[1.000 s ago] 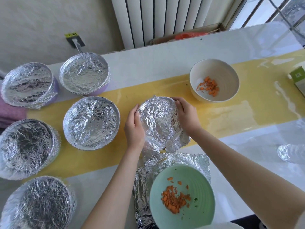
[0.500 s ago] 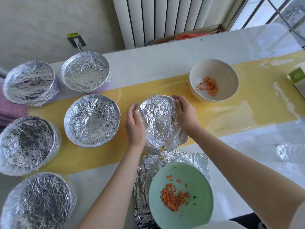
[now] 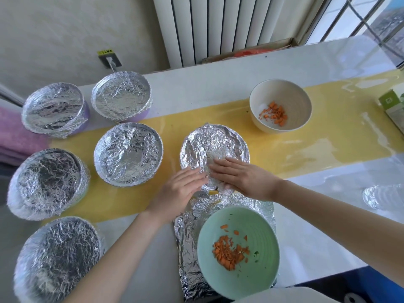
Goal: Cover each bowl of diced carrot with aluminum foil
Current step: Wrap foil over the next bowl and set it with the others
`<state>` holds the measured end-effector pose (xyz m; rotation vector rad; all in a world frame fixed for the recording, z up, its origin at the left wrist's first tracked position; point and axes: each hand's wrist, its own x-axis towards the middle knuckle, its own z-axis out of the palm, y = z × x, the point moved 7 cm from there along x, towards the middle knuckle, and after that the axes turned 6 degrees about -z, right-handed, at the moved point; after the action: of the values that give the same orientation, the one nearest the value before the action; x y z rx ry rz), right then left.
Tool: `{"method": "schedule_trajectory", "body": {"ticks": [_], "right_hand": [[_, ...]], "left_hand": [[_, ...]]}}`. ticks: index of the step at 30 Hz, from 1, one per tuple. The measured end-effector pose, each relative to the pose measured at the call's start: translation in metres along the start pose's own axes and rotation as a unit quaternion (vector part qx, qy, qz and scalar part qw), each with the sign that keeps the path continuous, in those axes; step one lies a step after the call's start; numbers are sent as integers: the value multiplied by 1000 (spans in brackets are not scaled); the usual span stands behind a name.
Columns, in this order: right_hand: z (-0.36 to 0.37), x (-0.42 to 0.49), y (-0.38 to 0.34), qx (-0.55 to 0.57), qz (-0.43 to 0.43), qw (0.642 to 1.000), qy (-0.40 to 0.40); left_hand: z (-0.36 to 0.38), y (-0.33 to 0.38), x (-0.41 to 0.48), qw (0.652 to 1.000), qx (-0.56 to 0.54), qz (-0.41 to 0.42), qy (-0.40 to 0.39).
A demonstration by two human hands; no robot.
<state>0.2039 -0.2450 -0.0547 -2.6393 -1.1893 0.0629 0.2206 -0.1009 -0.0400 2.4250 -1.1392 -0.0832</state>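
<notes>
the right hand (image 3: 240,178) hides part of the foil (image 3: 209,145).

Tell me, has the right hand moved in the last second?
Yes. The right hand left the right rim of the middle foil-covered bowl and now presses its near edge, farther from the white bowl.

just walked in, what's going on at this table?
A person is covering bowls of diced carrot with foil. The left hand and right hand both press flat on the near edge of the foil over the middle bowl. Five foil-covered bowls sit on the left. Two are not yet covered: the cream bowl at the far right, and the green bowl nearest the camera, which sits on a loose foil sheet.
</notes>
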Motion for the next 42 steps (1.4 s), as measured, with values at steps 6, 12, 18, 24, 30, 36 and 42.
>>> {"method": "schedule_trajectory", "body": {"ticks": [6, 12, 18, 24, 30, 36, 42], "right_hand": [[2, 5, -11, -52, -38, 998, -20], [3, 7, -12, -79, -5, 997, 25], [11, 6, -17, -108, -14, 993, 55], [11, 4, -18, -107, -12, 991, 81], [8, 4, -15, -97, -25, 994, 46], [-26, -3, 22, 82, 233, 948, 200], [-16, -7, 56, 263, 444, 814, 267]], "left_hand": [[-7, 1, 5, 1000, -1, 16, 11], [0, 1, 4, 999, 9, 30, 35], [4, 3, 0, 995, 32, 50, 75], [9, 2, -4, 991, 40, 41, 121], [13, 3, -4, 993, 41, 40, 102], [-10, -15, 2, 973, -113, -149, 135], [-8, -35, 28, 866, -290, -368, 172]]}}
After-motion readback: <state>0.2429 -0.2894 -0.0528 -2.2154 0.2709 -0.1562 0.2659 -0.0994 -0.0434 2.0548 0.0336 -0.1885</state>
